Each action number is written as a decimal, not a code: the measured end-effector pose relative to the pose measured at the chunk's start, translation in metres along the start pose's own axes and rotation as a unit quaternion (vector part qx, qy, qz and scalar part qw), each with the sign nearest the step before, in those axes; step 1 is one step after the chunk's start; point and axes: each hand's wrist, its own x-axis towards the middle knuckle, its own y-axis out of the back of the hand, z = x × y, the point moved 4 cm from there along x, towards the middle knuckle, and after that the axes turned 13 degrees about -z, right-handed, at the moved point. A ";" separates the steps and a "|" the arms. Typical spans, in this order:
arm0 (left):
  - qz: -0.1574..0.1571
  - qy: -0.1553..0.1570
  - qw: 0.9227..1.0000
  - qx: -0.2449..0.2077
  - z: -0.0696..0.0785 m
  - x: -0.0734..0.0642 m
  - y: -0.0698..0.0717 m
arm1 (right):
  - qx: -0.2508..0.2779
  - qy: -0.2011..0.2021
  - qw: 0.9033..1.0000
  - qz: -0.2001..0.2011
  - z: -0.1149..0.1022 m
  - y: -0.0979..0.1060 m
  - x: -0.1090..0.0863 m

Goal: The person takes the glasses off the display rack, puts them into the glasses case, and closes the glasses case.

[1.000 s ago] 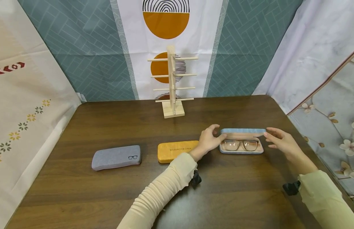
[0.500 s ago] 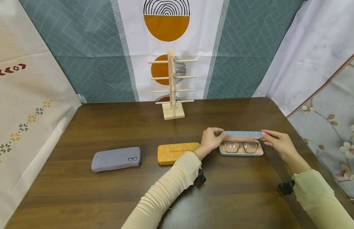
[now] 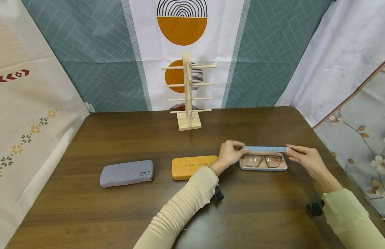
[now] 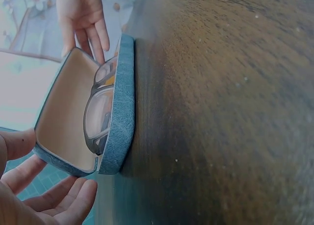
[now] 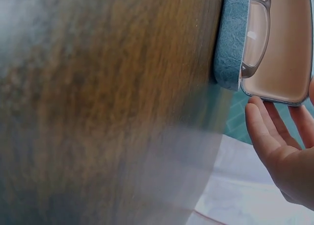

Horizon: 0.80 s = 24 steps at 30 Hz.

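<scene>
A blue glasses case (image 3: 263,169) with a pale pink lining lies at the right of the table, its lid (image 3: 264,149) raised and leaning forward. Inside it rests a pair of glasses (image 3: 262,160), lenses toward me. My left hand (image 3: 228,154) holds the left end of the lid, thumb at its rim in the left wrist view and fingers along the end. At the other end my right hand (image 3: 307,159) grips the lid's right corner between thumb and fingers. In the right wrist view its thumb is mostly cut off by the frame edge.
A yellow glasses case (image 3: 192,166) lies shut beside the left forearm, partly behind it. Farther left is a grey glasses case (image 3: 127,173) with a glasses drawing. A wooden rack (image 3: 188,93) with several pegs stands at the back before the curtain.
The lid has swung down and forward, so less of its pink inside shows. My right hand has moved in from just beside the lid's corner to hold it; both hands have lowered slightly.
</scene>
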 end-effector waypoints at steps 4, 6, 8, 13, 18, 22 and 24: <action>-0.002 0.002 1.000 0.004 -0.001 -0.001 -0.001 | 0.018 -0.002 1.000 -0.005 -0.001 0.000 -0.002; -0.004 0.005 1.000 0.005 -0.001 -0.002 -0.001 | 0.017 -0.005 1.000 -0.006 0.002 0.001 -0.002; -0.005 0.009 1.000 0.004 -0.001 -0.003 -0.001 | 0.013 -0.007 1.000 -0.008 0.006 0.002 -0.001; -0.008 0.013 1.000 -0.010 -0.002 -0.006 -0.002 | 0.014 -0.027 1.000 -0.005 0.022 0.008 0.002; -0.018 0.018 1.000 -0.012 -0.002 -0.010 -0.004 | 0.034 -0.021 0.999 -0.017 0.017 0.008 -0.002; -0.030 0.025 0.999 0.004 -0.001 -0.013 -0.005 | -0.005 -0.032 0.999 -0.029 0.006 0.004 -0.009; -0.044 0.037 0.998 0.017 -0.002 -0.015 -0.006 | -0.044 -0.045 0.997 -0.037 0.006 0.002 -0.011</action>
